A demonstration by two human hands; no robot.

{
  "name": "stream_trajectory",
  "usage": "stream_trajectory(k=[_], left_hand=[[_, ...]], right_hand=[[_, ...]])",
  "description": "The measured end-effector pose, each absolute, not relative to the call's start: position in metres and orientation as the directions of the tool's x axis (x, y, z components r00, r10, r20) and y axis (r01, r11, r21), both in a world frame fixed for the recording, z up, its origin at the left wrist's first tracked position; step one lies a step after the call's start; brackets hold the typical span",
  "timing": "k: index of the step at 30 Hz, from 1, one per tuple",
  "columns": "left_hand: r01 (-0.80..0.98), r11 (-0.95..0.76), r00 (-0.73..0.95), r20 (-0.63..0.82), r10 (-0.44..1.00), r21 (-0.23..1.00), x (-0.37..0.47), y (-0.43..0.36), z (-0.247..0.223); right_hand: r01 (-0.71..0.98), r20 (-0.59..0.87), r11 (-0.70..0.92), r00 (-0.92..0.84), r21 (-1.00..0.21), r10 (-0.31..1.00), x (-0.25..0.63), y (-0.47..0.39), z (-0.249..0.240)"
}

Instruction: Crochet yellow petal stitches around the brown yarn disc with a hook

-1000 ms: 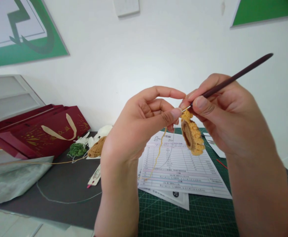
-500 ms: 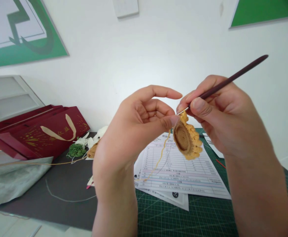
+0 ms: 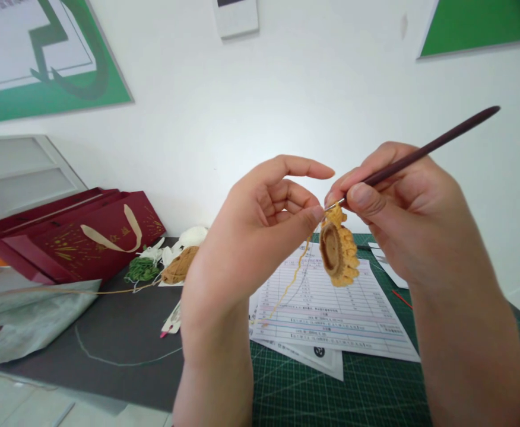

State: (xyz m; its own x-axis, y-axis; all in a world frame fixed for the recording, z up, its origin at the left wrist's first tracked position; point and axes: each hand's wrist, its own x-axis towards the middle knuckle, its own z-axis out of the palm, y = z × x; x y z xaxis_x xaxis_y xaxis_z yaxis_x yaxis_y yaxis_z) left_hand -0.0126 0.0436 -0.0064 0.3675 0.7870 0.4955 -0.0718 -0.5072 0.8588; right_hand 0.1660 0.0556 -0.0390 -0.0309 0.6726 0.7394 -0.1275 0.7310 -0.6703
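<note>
Yellow crochet (image 3: 339, 252), now more edge-on, hangs from the left hand's (image 3: 260, 228) pinching fingers; the right hand (image 3: 414, 216) clasps the hook (image 3: 442, 141), seemingly mid-stitch.

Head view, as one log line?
right hand: holding crochet hook | left hand: at hook tip, grip unclear | crochet piece: hanging below hook | papers: on green mat
</note>
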Motion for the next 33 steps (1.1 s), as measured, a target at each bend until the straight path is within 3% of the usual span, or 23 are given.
stream_trajectory(k=[20,28,33], left_hand=[[-0.076,-0.553,0.447,0.524,0.724,0.829,-0.019,0.042,-0.007],[-0.130,-0.475,0.498,0.472,0.728,0.870,-0.024,0.042,-0.007],[-0.114,-0.469,0.449,0.467,0.762,0.876,-0.026,0.042,-0.005]], right_hand=[[-0.196,0.677,0.653,-0.101,-0.732,0.729,0.163,0.049,-0.040],[-0.039,0.747,0.746,-0.035,-0.665,0.664,0.162,0.050,-0.039],[-0.051,0.752,0.751,-0.007,-0.658,0.659,0.158,0.051,-0.039]])
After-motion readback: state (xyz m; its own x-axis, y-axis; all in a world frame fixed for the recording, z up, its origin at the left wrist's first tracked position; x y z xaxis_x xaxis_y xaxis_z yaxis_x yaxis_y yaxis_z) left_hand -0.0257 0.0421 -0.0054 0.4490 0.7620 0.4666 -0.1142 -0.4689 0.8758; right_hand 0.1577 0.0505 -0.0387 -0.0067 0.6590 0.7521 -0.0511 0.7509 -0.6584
